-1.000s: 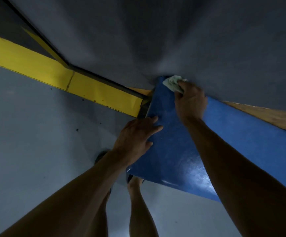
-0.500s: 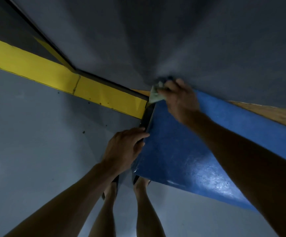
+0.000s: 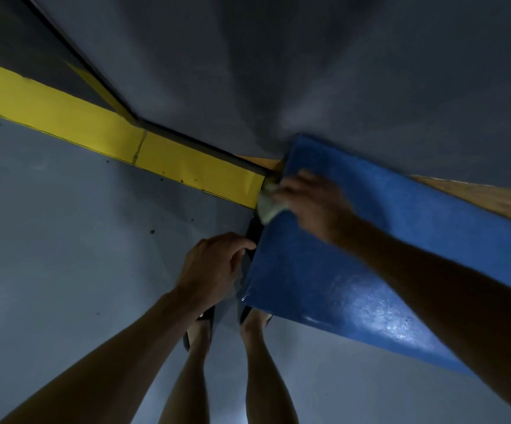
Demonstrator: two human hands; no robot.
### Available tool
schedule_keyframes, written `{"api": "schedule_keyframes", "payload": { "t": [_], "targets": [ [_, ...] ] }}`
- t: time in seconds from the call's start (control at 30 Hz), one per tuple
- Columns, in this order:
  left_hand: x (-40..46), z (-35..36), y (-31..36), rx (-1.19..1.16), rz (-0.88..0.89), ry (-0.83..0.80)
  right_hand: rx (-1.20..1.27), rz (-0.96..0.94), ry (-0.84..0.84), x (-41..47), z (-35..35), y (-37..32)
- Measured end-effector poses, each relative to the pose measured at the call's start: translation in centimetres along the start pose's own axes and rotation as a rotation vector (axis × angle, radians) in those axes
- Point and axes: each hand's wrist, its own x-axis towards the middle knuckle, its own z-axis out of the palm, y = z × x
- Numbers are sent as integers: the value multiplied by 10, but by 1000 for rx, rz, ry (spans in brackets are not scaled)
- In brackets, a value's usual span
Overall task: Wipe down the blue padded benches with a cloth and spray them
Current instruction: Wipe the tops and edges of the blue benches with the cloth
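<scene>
Legs and feet: two bare legs (image 3: 257, 362) are seen nearest, standing on the grey floor (image 3: 64, 270) just beside the near corner of the bench.
Bench: the blue padded bench (image 3: 324, 270) runs from the near centre to the far right, against the grey wall (image 3: 339, 71); a wet sheen is seen on its near right part, so that stretch is judged already sprayed or wiped.
Left hand: the left hand (image 3: 214, 264) is set at the left end of the bench, fingers curled over the dark edge; it is judged to be steadying the pad, and should be kept there while the cloth is worked.
Right hand: the right hand (image 3: 309, 200) is pressed down on the far left corner of the bench, fingers closed on the cloth.
Cloth: the pale cloth (image 3: 268, 208) is bunched under the fingertips, hanging over the left edge of the pad.
Step in hand: the left end edge is judged to be under wiping; the cloth is best drawn along the edge toward the near corner with firm, even pressure, then folded to a clean face.
Risk: the cloth could be snagged in the dark gap beside the yellow band (image 3: 110, 142).
Far side: a strip of bare wood (image 3: 477, 197) is seen behind the bench.
</scene>
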Motion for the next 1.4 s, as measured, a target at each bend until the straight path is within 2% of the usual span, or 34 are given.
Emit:
{"api": "schedule_keyframes", "payload": {
  "t": [0.13, 0.2, 0.27, 0.37, 0.47, 0.53, 0.63, 0.73, 0.8, 0.9, 1.0, 1.07, 1.17, 1.23, 1.3, 1.4],
  "targets": [
    [-4, 2, -6, -2, -50, -10, 50, 405, 131, 29, -23, 31],
    [-6, 5, -7, 16, -61, -17, 115, 466, 170, 19, -14, 6],
    [-8, 8, -8, 31, -48, -37, 170, 407, 157, -8, 5, -32],
    [-11, 7, -9, 32, -5, -49, 207, 202, 74, -55, 20, -81],
    [-15, 3, -10, 40, 4, -74, 114, 67, 77, -53, 15, -60],
    [-16, 1, -11, 33, -6, -84, 80, 191, 146, -32, 7, -26],
    [-15, -1, -12, 32, 6, -76, 75, 562, 211, -13, -9, 10],
    [-13, 0, -9, 53, 14, -89, 106, 708, 307, -21, 1, -11],
    [-12, 1, -7, 51, 1, -91, 195, 675, 276, -40, 19, -59],
    [-15, 0, -4, 83, 37, -120, 298, 471, 161, -76, 38, -122],
    [-21, -1, -7, 97, 67, -143, 256, 359, 162, -91, 34, -102],
    [-24, -2, -10, 101, 71, -139, 238, 510, 205, -100, 26, -72],
    [-26, -2, -15, 108, 80, -135, 276, 1021, 282, -131, 22, -36],
    [-25, -1, -16, 100, 79, -134, 283, 1318, 310, -137, 24, -41],
    [-24, 1, -17, 95, 76, -126, 315, 1382, 367, -118, 28, -68],
    [-23, 3, -20, 90, 56, -102, 388, 1182, 439, -70, 33, -118]
  ]
}}
